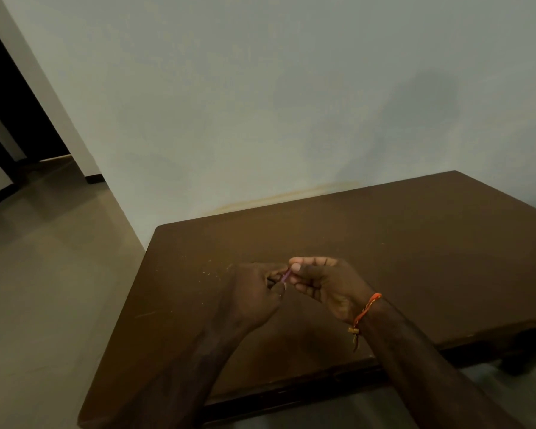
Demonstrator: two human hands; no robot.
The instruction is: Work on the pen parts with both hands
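Small pinkish stick (pixel 286 275) pinched between both hands above the brown table (pixel 415 243) — left hand (pixel 254 292) grips its lower end, right hand (pixel 322 283) its upper; axis slants up-right, fingers curled narrow.

You have a small, thin pinkish-purple piece (pixel 286 276) pinched between your two hands, held above the near left part of the brown table (pixel 399 243). It slants, upper end to the right. Only a short stretch shows; what it is cannot be told.
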